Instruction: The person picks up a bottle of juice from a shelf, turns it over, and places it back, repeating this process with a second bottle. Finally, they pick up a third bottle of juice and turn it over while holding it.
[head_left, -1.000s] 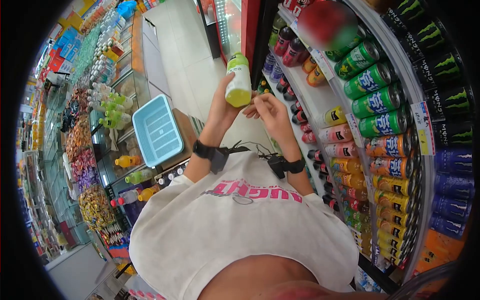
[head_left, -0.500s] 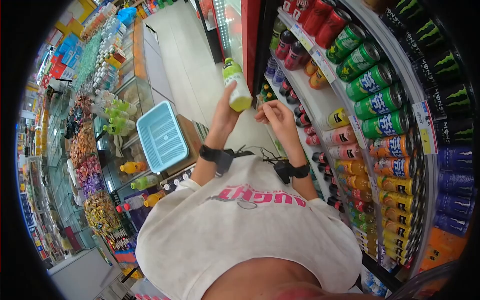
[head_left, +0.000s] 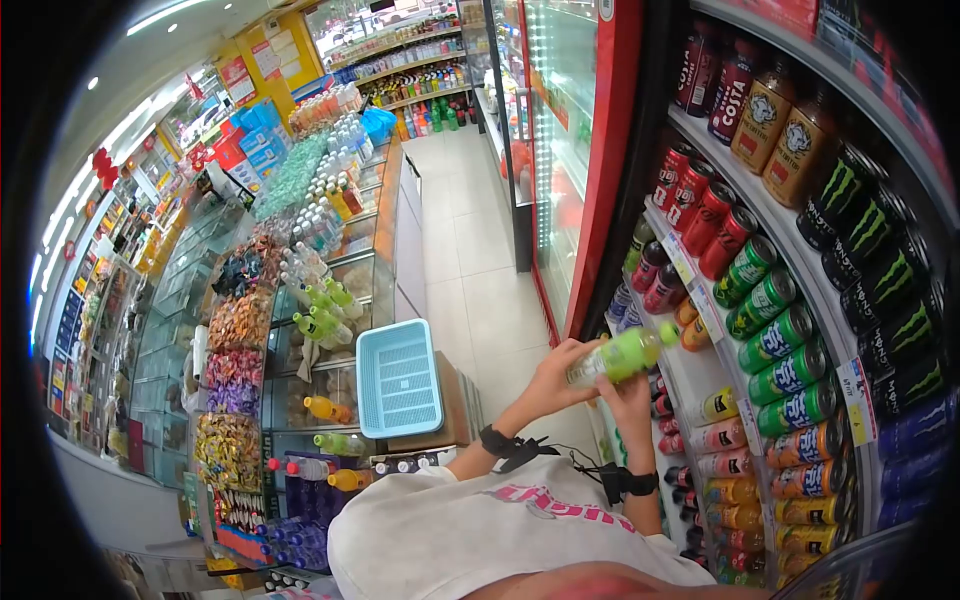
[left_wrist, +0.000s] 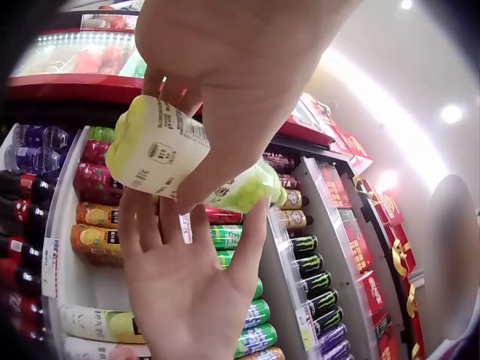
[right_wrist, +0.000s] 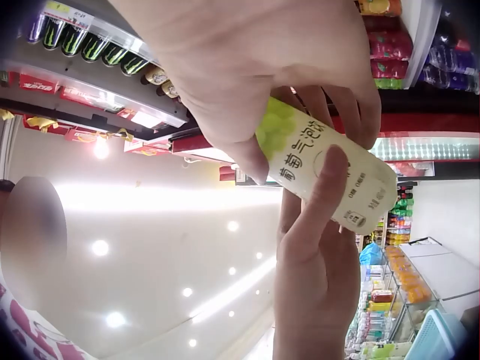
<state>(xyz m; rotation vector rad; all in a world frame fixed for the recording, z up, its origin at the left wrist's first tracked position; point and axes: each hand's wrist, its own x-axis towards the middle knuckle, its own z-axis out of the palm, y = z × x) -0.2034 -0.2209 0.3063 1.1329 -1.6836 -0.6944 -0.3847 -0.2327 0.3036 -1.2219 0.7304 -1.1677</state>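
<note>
A pale green drink bottle [head_left: 620,355] with a white label lies sideways in front of the cooler shelves, cap end toward the shelves. My left hand [head_left: 553,382] grips its base end. My right hand [head_left: 632,395] holds it from below near the middle. In the left wrist view my left hand [left_wrist: 225,67] wraps the bottle [left_wrist: 161,154] from above, with the right hand [left_wrist: 180,292] under it. In the right wrist view the right hand's [right_wrist: 247,60] fingers curl round the bottle [right_wrist: 330,169], and the left hand's [right_wrist: 315,270] thumb lies on the label.
Cooler shelves [head_left: 770,330] packed with cans and bottles stand close on the right. A red-framed glass-door fridge [head_left: 590,150] stands behind them. A blue plastic basket [head_left: 400,378] sits on a low stand to the left. Snack and drink racks [head_left: 240,330] line the far side of the tiled aisle [head_left: 470,270].
The bottle stood upright in my left hand with the right hand apart. Now it lies sideways lower down with both hands on it. The head view has lifted toward the aisle.
</note>
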